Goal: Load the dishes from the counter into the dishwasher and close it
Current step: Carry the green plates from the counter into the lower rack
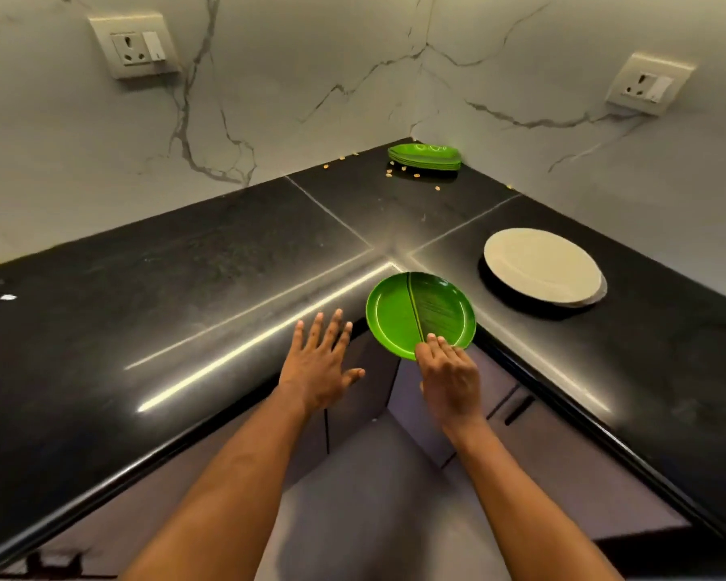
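Observation:
A round green plate (420, 314) with a leaf pattern hangs over the inner corner of the black counter (185, 295). My right hand (451, 379) grips its near rim, fingers on top. My left hand (321, 362) hovers just left of the plate with fingers spread and straight, holding nothing. A stack of cream plates (541, 266) lies on the counter to the right. A stack of green leaf-shaped plates (426, 156) sits in the far corner. No dishwasher is in view.
Small yellow crumbs (395, 171) are scattered around the far green stack. Marble walls with two sockets (137, 46) (648, 83) rise behind the counter. Grey cabinet doors (478, 413) and the floor lie below the corner.

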{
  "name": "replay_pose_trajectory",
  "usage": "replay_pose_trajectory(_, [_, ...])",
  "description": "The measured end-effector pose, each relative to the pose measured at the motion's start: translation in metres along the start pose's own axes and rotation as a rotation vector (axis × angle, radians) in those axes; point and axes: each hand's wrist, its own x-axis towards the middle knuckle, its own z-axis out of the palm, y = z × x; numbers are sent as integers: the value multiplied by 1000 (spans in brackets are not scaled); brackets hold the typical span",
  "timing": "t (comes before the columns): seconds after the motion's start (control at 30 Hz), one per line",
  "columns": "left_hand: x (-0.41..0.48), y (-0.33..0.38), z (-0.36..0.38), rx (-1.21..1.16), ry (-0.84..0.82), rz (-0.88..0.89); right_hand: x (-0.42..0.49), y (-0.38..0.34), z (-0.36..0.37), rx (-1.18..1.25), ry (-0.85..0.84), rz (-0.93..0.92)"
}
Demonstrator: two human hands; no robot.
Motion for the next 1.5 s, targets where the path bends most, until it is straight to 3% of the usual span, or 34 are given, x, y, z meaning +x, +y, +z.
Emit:
replay_pose_trajectory(0.3, [-82,-1,34,-72,-19,131,-105,-57,-35,-36,-140,180])
replay_pose_trajectory(0.57, [-170,36,85,-26,-162,297,-238,-104,-47,-5,-213,276])
replay_pose_trajectory(0.8, [-235,112,126,55,-294,465,-354,-87,-61,20,-294,457])
replay_pose_trajectory(1.07, [-313,253,165,189,-410,647,-509,-43,-89,19,-375,662])
replay_pose_trajectory(1.17, [-344,298,177,226,-456,699,-550,-25,-97,108,-497,749])
replay_pose_trajectory(1.5, [-355,344,220,345,-585,740,-604,13,-80,93,-542,970])
